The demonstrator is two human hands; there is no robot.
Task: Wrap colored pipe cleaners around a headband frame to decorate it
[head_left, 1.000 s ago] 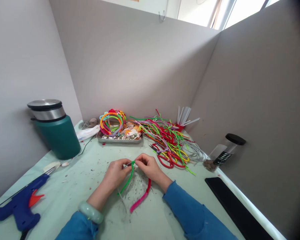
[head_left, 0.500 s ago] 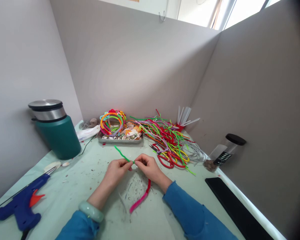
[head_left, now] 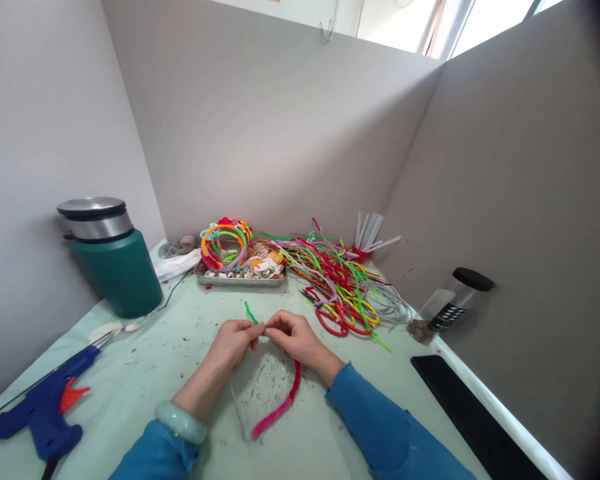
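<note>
Near the middle of the table, my left hand [head_left: 236, 341] pinches a green pipe cleaner [head_left: 251, 313], whose short end sticks up past the thumb. My right hand [head_left: 296, 335] is closed too, its fingertips meeting the left ones at the green piece. Below the right palm hangs a curved strip covered in red and pink pipe cleaner [head_left: 296, 385]; its upper end is hidden by the hand. A thin grey wire [head_left: 237, 407] curves down under my left hand. Whether these pieces join inside the fingers cannot be seen.
Behind the hands stand a metal tray [head_left: 240, 283] with shell pieces and colourful rings, a heap of pipe cleaners [head_left: 325, 260], and red-handled scissors [head_left: 330, 323]. At left are a green bottle [head_left: 117, 273] and a blue glue gun [head_left: 45, 407]; at right, a clear jar [head_left: 450, 307] and black strip [head_left: 470, 413].
The green end above my left hand shows shorter than before. My left fingertips have moved slightly closer to the right ones, and the pink end has swung a little lower and left.
</note>
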